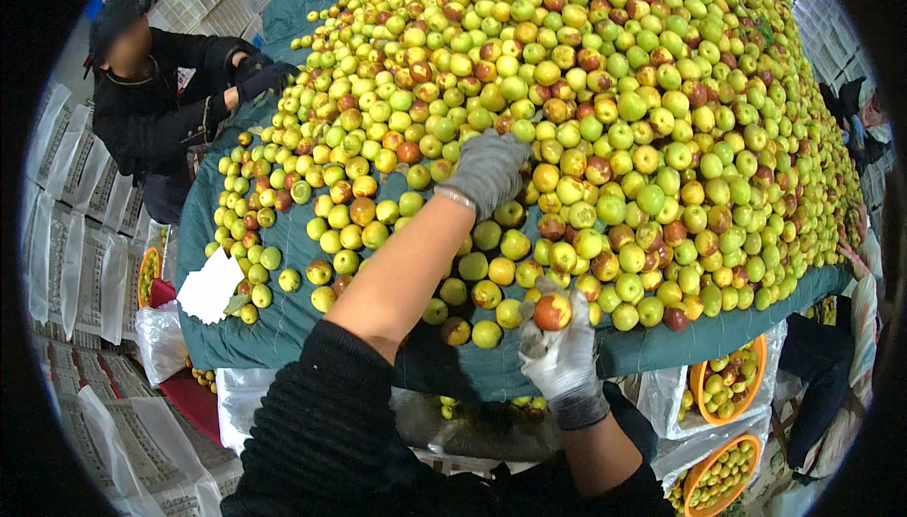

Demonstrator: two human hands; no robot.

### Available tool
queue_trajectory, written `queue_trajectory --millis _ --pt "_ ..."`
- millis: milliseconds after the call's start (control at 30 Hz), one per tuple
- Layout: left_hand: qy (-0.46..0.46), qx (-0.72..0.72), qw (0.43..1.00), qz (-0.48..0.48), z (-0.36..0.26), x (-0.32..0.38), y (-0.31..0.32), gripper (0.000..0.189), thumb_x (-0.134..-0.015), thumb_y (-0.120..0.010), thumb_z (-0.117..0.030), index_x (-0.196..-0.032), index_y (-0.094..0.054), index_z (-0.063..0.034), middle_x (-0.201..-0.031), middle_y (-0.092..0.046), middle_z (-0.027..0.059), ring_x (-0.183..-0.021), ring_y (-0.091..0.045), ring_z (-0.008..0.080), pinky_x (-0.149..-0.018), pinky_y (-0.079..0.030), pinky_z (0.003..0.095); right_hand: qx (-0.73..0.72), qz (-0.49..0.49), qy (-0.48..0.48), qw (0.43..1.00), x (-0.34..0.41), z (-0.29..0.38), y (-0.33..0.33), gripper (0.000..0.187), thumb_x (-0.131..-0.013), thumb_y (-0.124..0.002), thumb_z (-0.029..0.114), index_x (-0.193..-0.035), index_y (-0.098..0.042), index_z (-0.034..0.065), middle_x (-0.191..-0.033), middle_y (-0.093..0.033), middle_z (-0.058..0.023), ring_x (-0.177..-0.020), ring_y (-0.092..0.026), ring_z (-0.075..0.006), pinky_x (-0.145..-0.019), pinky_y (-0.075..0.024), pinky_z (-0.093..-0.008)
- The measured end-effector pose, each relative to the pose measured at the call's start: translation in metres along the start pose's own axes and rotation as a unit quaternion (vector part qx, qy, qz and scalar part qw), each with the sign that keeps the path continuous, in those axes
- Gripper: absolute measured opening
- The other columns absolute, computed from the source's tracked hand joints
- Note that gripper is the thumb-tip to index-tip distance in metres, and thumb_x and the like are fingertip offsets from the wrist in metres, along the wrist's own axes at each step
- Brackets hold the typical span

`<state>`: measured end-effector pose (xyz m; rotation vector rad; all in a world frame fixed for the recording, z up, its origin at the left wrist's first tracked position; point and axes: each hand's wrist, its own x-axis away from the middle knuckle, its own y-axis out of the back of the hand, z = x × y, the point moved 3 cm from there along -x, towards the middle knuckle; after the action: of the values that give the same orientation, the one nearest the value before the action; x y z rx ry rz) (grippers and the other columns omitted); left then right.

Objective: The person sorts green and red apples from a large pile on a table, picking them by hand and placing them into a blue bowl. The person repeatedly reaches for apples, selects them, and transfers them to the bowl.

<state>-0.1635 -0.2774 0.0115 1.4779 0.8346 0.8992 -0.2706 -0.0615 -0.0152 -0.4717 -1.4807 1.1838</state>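
A big heap of green, yellow and red-brown jujubes covers a dark green quilted cloth. My left hand, in a grey knitted glove, reaches into the near side of the heap; its fingertips are hidden among the fruit, so its grasp cannot be told. Nearer to me and to the right, my right hand, in a white and grey glove, is turned palm up with its fingers around a red and yellow jujube. Loose jujubes lie on the cloth between my hands and the edge.
Orange-rimmed baskets of jujubes stand below the right edge. A co-worker with dark gloves works at the left; others are partly visible at the right. A torn white paper lies on the cloth's left side. Plastic-lined crates are stacked at the left.
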Motion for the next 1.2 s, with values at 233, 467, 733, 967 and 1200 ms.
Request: queue_trajectory --millis 233,467,733,967,1200 --pt "0.002 -0.077 0.995 0.062 0.0 0.009 -0.001 0.046 -0.069 -0.072 -0.032 -0.109 -0.058 -0.0128 -0.095 -0.063 0.009 -0.09 -0.059 0.0273 -0.078 -0.048 0.0408 -0.081 0.132 -0.037 0.987 0.006 -0.001 -0.014 0.056 -0.087 -0.045 0.053 -0.128 -0.04 0.0146 -0.104 -0.057 -0.0172 -0.078 -0.059 -0.0282 -0.062 -0.0506 -0.0395" --pt "0.011 0.529 0.843 -0.096 0.01 0.085 0.002 0.052 -0.079 -0.068 -0.029 -0.124 -0.05 -0.009 -0.106 -0.058 0.0077 -0.103 -0.055 0.0175 -0.086 -0.046 0.0294 0.02 0.018 -0.025 0.999 0.01 -0.003 -0.013 0.043 -0.091 -0.04 0.048 -0.118 -0.043 0.0153 -0.077 -0.05 -0.0041 -0.058 -0.048 -0.0174 -0.046 -0.038 -0.0266" --pt "-0.018 0.814 0.579 -0.042 -0.008 0.159 0.007 0.07 -0.079 -0.07 -0.032 -0.134 -0.035 -0.0088 -0.126 -0.049 0.0072 -0.107 -0.054 0.0162 -0.091 -0.046 0.03 0.015 0.004 -0.024 1.0 0.01 -0.007 -0.015 0.039 -0.089 -0.04 0.048 -0.096 -0.053 0.0115 -0.074 -0.052 -0.0058 -0.062 -0.052 -0.0202 -0.051 -0.0428 -0.0298" --pt "0.002 0.603 0.788 -0.128 -0.007 0.176 0.003 0.058 -0.087 -0.054 -0.039 -0.131 -0.041 -0.0034 -0.122 -0.051 0.0138 -0.112 -0.051 0.0253 -0.096 -0.039 0.0363 0.096 0.101 0.023 0.99 0.002 -0.012 -0.009 0.039 -0.08 -0.055 0.023 -0.116 -0.049 0.0094 -0.098 -0.058 -0.0118 -0.078 -0.06 -0.0239 -0.06 -0.0486 -0.0299" --pt "-0.014 0.55 0.825 -0.128 -0.02 0.193 0.007 0.051 -0.09 -0.051 -0.041 -0.126 -0.044 -0.0056 -0.116 -0.056 0.0109 -0.107 -0.055 0.0269 -0.092 -0.042 0.0364 0.176 0.166 0.006 0.97 0.006 -0.019 -0.016 0.067 -0.083 -0.055 0.027 -0.139 -0.022 0.0126 -0.105 -0.056 -0.0154 -0.075 -0.062 -0.0246 -0.057 -0.0487 -0.0317"
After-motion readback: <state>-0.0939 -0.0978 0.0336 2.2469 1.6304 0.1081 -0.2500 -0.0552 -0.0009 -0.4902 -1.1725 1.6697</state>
